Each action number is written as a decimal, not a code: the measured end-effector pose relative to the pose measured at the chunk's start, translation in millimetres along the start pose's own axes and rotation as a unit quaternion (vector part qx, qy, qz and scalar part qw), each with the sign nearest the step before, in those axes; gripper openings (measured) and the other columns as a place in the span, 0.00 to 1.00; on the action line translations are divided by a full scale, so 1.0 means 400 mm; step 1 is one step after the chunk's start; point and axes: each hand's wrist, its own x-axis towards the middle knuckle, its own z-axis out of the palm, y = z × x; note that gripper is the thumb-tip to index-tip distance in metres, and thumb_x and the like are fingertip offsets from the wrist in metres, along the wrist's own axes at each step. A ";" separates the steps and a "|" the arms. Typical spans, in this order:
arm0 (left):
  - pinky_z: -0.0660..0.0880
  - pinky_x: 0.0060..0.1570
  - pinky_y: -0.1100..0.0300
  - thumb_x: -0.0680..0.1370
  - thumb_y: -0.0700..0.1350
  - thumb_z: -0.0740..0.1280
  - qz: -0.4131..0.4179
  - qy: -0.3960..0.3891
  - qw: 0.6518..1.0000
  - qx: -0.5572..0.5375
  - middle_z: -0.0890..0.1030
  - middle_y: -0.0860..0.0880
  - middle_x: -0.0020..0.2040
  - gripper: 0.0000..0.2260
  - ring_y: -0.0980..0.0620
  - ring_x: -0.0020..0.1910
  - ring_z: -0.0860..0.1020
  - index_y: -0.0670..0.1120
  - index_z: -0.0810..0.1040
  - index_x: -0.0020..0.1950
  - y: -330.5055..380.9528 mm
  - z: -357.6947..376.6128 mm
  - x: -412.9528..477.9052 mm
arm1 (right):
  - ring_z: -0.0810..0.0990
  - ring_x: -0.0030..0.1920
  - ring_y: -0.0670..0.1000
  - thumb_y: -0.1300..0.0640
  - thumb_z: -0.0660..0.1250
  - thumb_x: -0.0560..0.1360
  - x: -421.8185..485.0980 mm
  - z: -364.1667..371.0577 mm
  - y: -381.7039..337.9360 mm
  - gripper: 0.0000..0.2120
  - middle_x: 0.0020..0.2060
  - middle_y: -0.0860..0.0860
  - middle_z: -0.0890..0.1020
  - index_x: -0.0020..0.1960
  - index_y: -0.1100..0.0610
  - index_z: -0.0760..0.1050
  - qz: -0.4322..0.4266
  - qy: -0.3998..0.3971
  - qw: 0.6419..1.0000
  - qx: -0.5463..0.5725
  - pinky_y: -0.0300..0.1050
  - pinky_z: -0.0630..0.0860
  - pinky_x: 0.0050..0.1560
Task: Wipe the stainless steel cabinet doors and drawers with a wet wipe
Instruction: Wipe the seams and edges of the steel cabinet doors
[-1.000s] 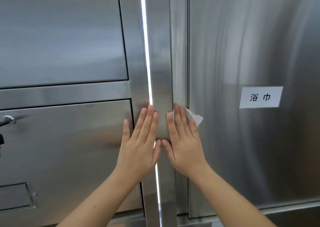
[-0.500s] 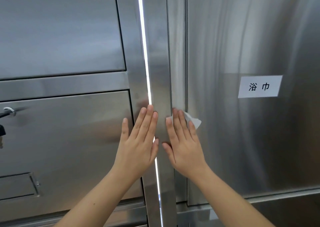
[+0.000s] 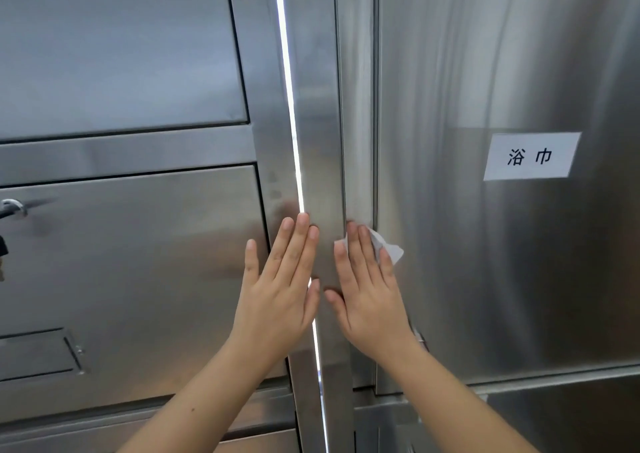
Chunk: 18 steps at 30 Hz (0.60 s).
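Left hand [image 3: 277, 293] flat on cabinet [image 3: 322, 141]; right hand [image 3: 370, 293] flat, pressing wet wipe [image 3: 391, 250]

hands: I count two, the left hand [image 3: 277, 300] and the right hand [image 3: 372, 307]
wet wipe [image 3: 393, 250]: just one on my feed
steel panels on the left: two, an upper panel [image 3: 114, 47] and a lower panel [image 3: 131, 279]
big door [image 3: 502, 297] on the right: one
paper label [image 3: 531, 156]: one, with two printed characters
bright gap [image 3: 294, 123] between the units: one
recessed pull [image 3: 38, 354]: one, far as I can see
metal loop [image 3: 12, 207] at the left edge: one
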 end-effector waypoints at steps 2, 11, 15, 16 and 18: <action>0.43 0.71 0.44 0.78 0.49 0.52 0.006 -0.013 1.000 -0.001 0.41 0.47 0.77 0.28 0.50 0.75 0.45 0.42 0.48 0.76 0.006 0.004 -0.026 | 0.44 0.75 0.55 0.47 0.44 0.82 -0.039 0.009 -0.002 0.29 0.75 0.56 0.39 0.75 0.57 0.34 -0.005 -0.013 1.000 -0.008 0.50 0.42 0.74; 0.43 0.71 0.44 0.78 0.48 0.53 -0.010 -0.027 0.999 -0.016 0.40 0.46 0.77 0.30 0.50 0.76 0.44 0.41 0.46 0.76 0.035 0.019 -0.067 | 0.48 0.74 0.56 0.48 0.44 0.81 0.067 -0.007 0.015 0.29 0.73 0.59 0.52 0.75 0.58 0.34 -0.003 0.044 0.999 -0.006 0.51 0.40 0.74; 0.44 0.71 0.44 0.78 0.49 0.52 -0.008 -0.032 0.999 -0.027 0.39 0.47 0.77 0.30 0.50 0.75 0.43 0.42 0.44 0.76 0.043 0.029 -0.094 | 0.44 0.75 0.55 0.47 0.43 0.82 -0.031 0.035 -0.008 0.29 0.75 0.57 0.40 0.75 0.58 0.35 0.013 0.020 1.000 0.015 0.50 0.40 0.74; 0.44 0.71 0.44 0.78 0.49 0.52 -0.008 -0.037 0.999 -0.030 0.38 0.47 0.77 0.30 0.50 0.75 0.43 0.42 0.44 0.76 0.048 0.031 -0.102 | 0.44 0.75 0.55 0.47 0.43 0.82 -0.075 0.046 -0.016 0.29 0.75 0.56 0.39 0.75 0.58 0.35 0.016 0.003 1.000 0.019 0.50 0.40 0.74; 0.44 0.71 0.45 0.78 0.49 0.52 -0.007 -0.050 0.998 -0.034 0.38 0.47 0.76 0.30 0.51 0.75 0.42 0.41 0.44 0.76 0.057 0.033 -0.121 | 0.43 0.75 0.55 0.48 0.43 0.82 -0.168 0.062 -0.033 0.29 0.75 0.56 0.38 0.75 0.57 0.34 0.018 -0.033 0.999 0.021 0.49 0.40 0.74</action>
